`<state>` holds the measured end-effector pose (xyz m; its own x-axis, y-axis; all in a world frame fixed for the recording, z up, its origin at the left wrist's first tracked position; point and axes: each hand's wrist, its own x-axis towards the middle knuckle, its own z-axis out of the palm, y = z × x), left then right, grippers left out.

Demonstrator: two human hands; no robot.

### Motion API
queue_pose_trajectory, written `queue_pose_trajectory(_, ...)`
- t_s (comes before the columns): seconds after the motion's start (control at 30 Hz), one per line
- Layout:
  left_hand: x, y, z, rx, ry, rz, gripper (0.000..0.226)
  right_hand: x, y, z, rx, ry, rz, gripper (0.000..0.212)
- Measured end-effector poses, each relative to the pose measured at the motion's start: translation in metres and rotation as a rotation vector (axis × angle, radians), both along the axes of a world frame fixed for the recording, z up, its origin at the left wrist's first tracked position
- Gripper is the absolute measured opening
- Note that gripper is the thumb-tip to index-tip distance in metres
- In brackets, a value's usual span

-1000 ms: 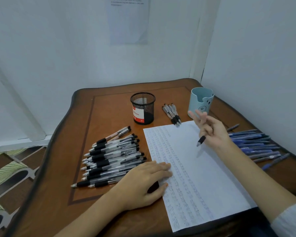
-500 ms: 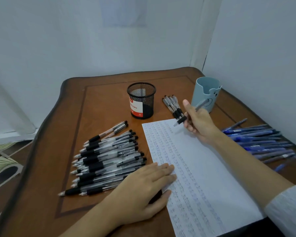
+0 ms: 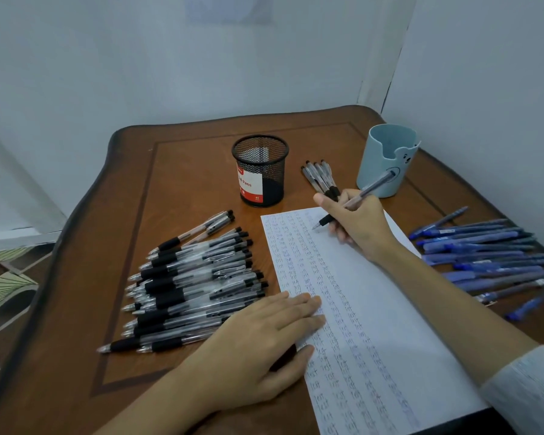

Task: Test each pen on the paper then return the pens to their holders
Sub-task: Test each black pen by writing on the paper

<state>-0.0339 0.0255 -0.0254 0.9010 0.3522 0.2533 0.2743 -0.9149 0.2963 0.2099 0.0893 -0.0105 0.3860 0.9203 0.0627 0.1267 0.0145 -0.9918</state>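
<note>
Centre right, the right hand pinches a pen in its grip, tip touching the paper near its top edge. Lower centre, the left hand lies flat, grip unclenched, fingers pressing the paper's left edge.

Wooden table, paper, black pens, blue pens, two holders.

Brown wood table with darker inlay border; black mesh holder, red-and-white label; pale blue holder; clear pens with black grips; blue pens; white paper with rows of blue writing; held pen clear, black grip; floor green striped pattern
</note>
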Motion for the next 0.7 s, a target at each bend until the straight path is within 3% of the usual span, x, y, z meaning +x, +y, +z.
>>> queue_pose_trajectory(0.17,0.0,-0.0017,0.0008,-0.001,0.017,0.005,0.04,0.0004,-0.0015,0.0011,0.049,0.013,0.034,0.035)
queue_pose_trajectory(0.37,0.0007,-0.0008,0.0023,0.005,0.034,0.008,0.04,-0.0047,-0.0049,-0.0002,0.011,-0.164,-0.036,0.038)
queue_pose_trajectory(0.7,0.0017,-0.0021,0.0032,0.013,0.006,0.006,0.038,-0.002,-0.0026,-0.0045,0.039,-0.177,0.029,0.041)
